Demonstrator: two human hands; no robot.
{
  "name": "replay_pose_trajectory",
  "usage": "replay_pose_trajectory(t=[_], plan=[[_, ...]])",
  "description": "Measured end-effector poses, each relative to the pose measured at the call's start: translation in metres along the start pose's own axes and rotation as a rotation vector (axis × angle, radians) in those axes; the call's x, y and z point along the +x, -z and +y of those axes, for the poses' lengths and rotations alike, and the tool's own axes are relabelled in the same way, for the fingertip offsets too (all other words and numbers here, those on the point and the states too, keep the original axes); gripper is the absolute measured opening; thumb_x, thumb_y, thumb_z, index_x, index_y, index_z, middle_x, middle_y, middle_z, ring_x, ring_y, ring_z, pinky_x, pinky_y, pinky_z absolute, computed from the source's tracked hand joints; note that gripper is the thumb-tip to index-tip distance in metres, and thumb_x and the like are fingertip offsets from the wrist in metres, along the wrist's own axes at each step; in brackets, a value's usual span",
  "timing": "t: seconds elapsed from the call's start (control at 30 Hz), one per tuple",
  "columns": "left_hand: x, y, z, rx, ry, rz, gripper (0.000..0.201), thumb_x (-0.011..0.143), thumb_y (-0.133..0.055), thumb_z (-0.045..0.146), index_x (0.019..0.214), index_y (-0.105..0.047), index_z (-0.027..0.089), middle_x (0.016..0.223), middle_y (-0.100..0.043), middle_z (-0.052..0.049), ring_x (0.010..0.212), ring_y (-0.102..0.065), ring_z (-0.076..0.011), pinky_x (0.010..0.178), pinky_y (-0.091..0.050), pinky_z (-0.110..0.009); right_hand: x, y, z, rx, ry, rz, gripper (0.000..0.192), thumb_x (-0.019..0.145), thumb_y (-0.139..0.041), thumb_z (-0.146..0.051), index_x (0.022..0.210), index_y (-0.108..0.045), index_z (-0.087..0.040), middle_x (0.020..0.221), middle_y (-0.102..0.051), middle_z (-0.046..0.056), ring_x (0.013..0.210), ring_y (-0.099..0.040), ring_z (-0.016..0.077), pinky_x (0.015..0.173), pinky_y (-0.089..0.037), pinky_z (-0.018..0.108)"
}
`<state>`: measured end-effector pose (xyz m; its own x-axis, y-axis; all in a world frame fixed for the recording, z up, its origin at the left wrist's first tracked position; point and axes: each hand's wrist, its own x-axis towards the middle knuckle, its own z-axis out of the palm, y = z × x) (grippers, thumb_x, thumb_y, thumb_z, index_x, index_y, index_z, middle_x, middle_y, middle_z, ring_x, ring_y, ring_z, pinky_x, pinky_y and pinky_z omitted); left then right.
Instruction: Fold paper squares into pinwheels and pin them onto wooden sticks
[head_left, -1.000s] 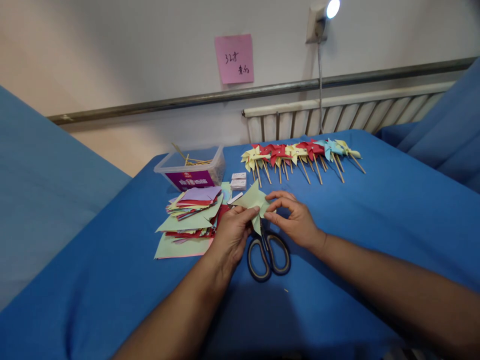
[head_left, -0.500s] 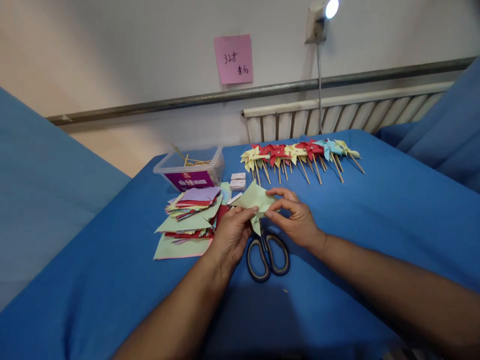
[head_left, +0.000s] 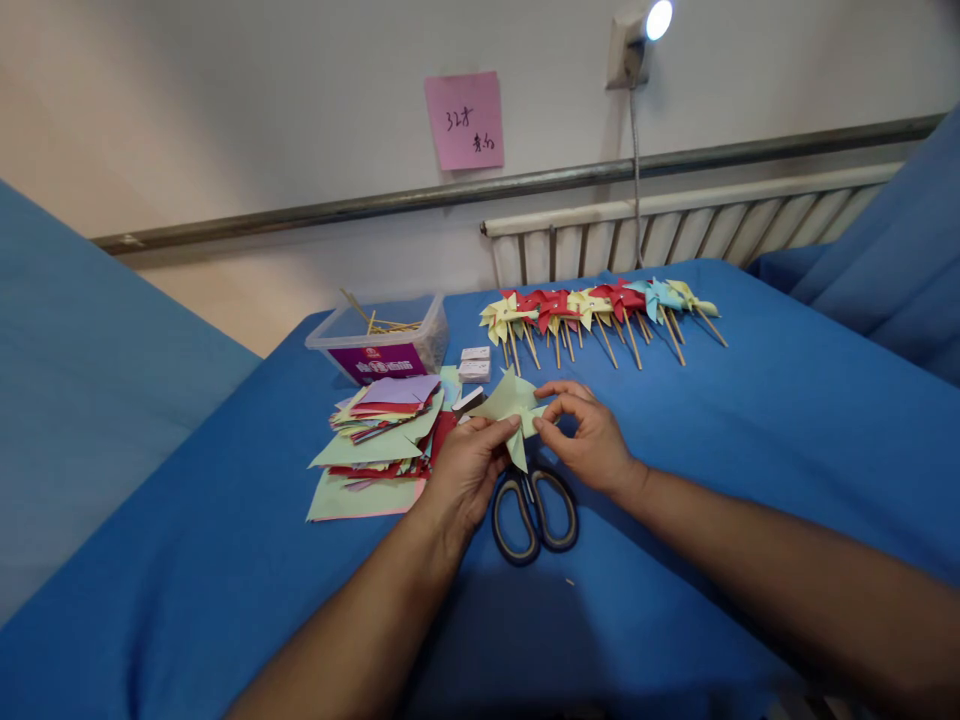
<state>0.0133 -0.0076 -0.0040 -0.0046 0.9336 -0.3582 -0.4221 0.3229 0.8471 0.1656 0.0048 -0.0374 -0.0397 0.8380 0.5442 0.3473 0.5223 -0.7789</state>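
With the stack of coloured paper squares [head_left: 379,430] lying to its left, the left hand [head_left: 469,470] pinches the pale green folded paper piece [head_left: 512,405] and should hold it firmly, while the right hand [head_left: 592,440] pinches its corner, best folded gently above the black-handled scissors [head_left: 534,510].

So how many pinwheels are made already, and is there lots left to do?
A row of finished pinwheels on sticks lies at the back; too overlapped to count. The left hand and right hand pinch a pale green paper piece, no stick on it. A thick stack of paper squares waits, so plenty is probably left.
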Motion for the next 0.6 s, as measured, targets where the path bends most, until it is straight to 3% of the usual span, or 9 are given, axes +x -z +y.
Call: replay_pose_trajectory(t=[0.6], plan=[[0.0018, 0.0012, -0.0016, 0.065, -0.003, 0.004, 0.029, 0.056, -0.085, 0.017, 0.061, -0.057, 0.014, 0.060, -0.063, -0.002, 0.056, -0.060, -0.0132, 0.056, -0.048, -0.025, 0.0006, 0.0015, -0.0012, -0.045, 0.062, -0.019, 0.014, 0.077, -0.064, -0.017, 0.068, -0.056, -0.023, 0.101, -0.066, 0.007, 0.099, -0.060, 0.0232, 0.091, -0.045, 0.043]])
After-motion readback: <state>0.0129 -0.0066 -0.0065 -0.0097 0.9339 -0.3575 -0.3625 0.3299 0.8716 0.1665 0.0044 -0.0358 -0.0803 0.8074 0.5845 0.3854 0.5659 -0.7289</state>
